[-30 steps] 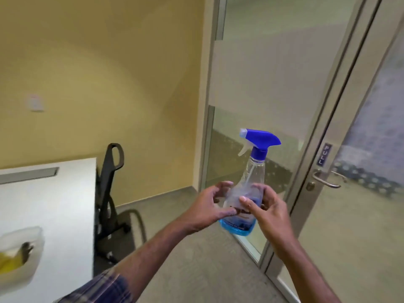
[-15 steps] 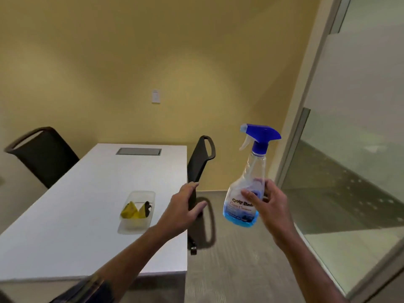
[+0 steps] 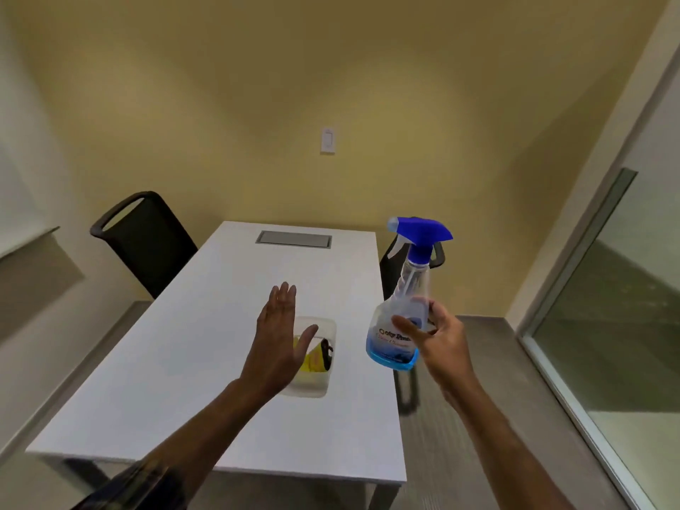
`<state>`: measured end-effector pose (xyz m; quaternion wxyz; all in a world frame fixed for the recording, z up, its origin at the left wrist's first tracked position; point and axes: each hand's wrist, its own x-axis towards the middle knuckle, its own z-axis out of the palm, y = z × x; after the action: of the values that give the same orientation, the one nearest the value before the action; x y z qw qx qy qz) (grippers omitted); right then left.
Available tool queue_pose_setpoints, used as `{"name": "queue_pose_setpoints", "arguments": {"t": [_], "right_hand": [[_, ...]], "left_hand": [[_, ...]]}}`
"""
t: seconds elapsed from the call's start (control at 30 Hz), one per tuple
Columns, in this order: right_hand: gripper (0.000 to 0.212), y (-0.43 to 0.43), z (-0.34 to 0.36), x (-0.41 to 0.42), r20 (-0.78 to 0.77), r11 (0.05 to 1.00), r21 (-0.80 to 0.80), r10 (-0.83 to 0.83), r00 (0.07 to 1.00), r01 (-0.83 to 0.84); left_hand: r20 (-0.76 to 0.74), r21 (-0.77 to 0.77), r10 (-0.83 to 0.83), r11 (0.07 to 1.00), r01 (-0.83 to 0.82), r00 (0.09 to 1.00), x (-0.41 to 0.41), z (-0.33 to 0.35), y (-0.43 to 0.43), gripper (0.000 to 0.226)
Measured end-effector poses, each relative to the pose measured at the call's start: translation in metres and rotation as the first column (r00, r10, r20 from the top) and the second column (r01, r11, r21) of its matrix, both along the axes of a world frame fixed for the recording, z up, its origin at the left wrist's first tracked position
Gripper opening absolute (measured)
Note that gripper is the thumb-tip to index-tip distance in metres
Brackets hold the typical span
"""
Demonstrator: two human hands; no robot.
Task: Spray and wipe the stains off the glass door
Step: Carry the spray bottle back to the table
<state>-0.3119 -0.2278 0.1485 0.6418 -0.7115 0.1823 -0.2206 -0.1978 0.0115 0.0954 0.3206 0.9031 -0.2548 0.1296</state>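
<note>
Reaching over the white rectangular table, the person's left hand hovers with its grip fully open, fingers straight and together, holding nothing. It sits above the clear plastic tub that stands near the table's right edge, toward the near half. Inside the tub lies a folded yellow cloth with something dark beside it, too small to identify. The step in hand looks like fetching that cloth for wiping. To do it well, the left hand should drop straight down into the tub, pinch the cloth at its upper fold and lift it clear of the rim, so the light tub is not dragged toward the table's edge or tipped.

Further right, just past the table's right edge, the right hand has its grip closed around the lower body of the clear spray bottle with the blue trigger head. The bottle is roughly upright, leaning slightly, with only a shallow layer of blue liquid at the bottom. It should be kept upright, fingers off the trigger, until it is aimed.

At the far right stands the glass door panel, well apart from both hands; no stains can be made out on it from here.
</note>
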Motion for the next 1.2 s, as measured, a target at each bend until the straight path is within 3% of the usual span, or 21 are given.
{"name": "queue_pose_setpoints", "arguments": {"t": [0.63,1.2], "right_hand": [[0.047,-0.038,-0.063,0.195,0.014,0.981,0.048,0.188,0.982,-0.189],[0.046,-0.024,-0.157,0.358,-0.081,0.989,-0.019,0.144,0.986,-0.146]], "left_hand": [[0.020,0.081,0.122,0.989,-0.123,0.992,0.120,-0.048,-0.036,0.074],[-0.126,0.083,0.055,0.996,-0.045,0.990,0.250,-0.138,-0.022,0.068]]}}
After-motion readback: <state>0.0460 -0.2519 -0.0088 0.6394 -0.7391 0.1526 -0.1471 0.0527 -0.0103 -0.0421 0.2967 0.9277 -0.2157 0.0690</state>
